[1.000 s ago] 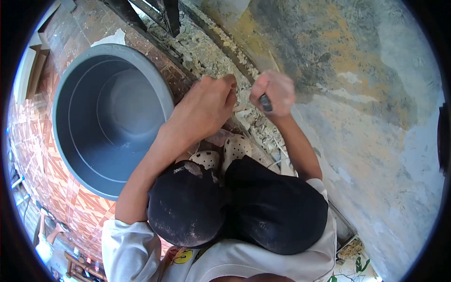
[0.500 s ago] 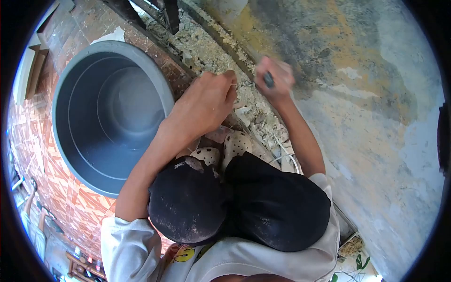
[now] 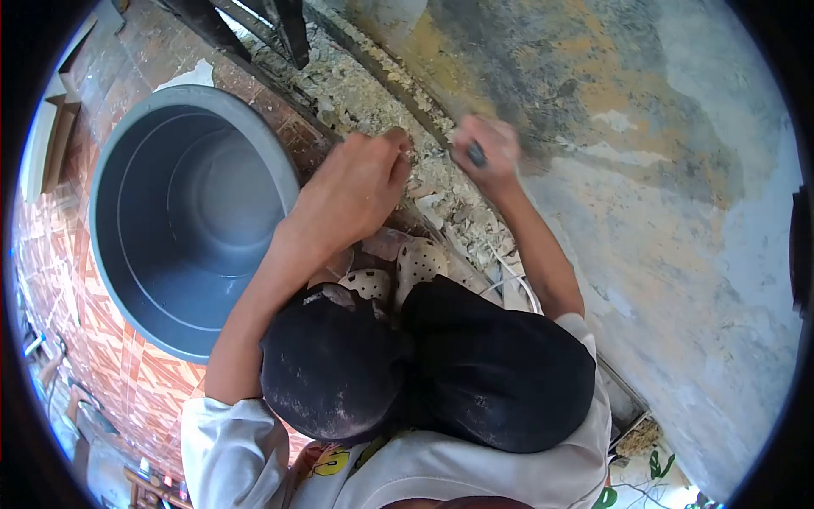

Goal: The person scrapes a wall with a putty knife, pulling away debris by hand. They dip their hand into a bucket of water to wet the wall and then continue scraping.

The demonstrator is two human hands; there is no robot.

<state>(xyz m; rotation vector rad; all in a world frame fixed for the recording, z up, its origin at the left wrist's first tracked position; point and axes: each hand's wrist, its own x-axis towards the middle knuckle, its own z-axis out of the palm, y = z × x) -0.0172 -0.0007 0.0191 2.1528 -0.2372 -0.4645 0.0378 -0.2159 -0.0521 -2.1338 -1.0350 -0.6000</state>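
Observation:
My right hand [image 3: 489,154], blurred by motion, is closed around a tool with a dark, rounded handle end [image 3: 476,153]. It is by the foot of the wall [image 3: 644,212], and the tool's working end is hidden. Curled over the near edge of a strip of broken mortar [image 3: 360,95], my left hand [image 3: 358,180] has its thumb and fingers drawn together. Whatever they grip, if anything, cannot be seen. Crumbled pieces [image 3: 475,229] lie along the strip below both hands.
A large grey tub [image 3: 191,97] stands left of my left arm on patterned tiles [image 3: 76,254]. Dark legs of a frame [image 3: 288,34] stand at the top. Speckled shoes [image 3: 420,261] and a white cable [image 3: 517,276] are near my knees. Another person's limbs [image 3: 55,365] show far left.
The view has shifted slightly, so the tub and wall appear moved. My right hand with the tool is a little lower along the wall. My left hand stays curled at the strip's edge.

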